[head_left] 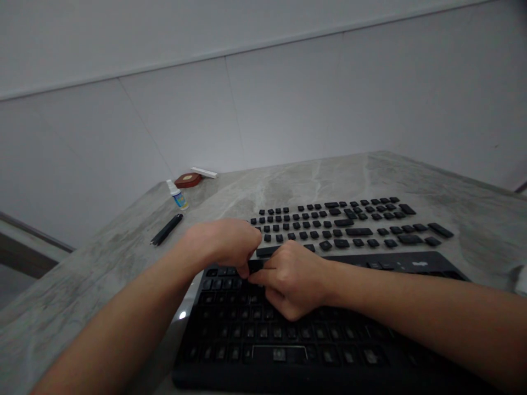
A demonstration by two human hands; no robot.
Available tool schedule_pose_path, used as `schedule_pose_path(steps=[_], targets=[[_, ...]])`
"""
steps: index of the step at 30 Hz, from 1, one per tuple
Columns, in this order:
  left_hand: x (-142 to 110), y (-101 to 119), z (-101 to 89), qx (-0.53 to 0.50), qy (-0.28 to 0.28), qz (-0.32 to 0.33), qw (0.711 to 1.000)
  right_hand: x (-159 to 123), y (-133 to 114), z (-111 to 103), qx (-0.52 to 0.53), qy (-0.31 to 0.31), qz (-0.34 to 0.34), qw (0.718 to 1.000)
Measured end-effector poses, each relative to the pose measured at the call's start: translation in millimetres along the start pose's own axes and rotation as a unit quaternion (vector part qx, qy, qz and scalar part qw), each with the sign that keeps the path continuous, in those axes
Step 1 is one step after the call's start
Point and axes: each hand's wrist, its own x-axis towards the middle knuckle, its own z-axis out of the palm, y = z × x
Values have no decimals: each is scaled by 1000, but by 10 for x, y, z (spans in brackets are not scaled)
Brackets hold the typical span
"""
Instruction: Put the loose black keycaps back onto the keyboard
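Head view: black plastic keyboard (284, 343) lies on grey marbled tabletop (119, 263), small square black keycaps (317, 224) beyond. Left hand (235, 242) and right hand (290, 278) meet over its far-left rows, fingers bunched; grip unclear. Square, even fingertip pressure probably serves best.

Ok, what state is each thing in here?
Keyboard: many key sockets bare
Loose keycaps: laid out in rows
Spray bottle: standing, white top on
Dark slim object: lying flat
Brown case: looks shut
White strip: lying or leaning, unclear
Left hand: curled, at keyboard
Right hand: curled, at keyboard
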Motion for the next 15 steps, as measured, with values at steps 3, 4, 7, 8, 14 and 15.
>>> schedule_pose_path(steps=[3,4,7,8,14,15], targets=[[15,1,13,1,6,-3,1000,1,7,6,20,3,10,1000],[16,-2,14,1,6,-2,1000,0,7,6,25,3,12,1000],[16,-5,11,-1,3,0,1000,-4,6,4,33,5,11,999],[19,-4,9,-1,2,2,1000,-5,7,5,32,5,9,999],[63,-18,31,-4,-3,25,1000,15,17,39,-2,14,-20,1000],[68,-23,37,-5,-3,27,1000,21,18,45,-12,20,-27,999]])
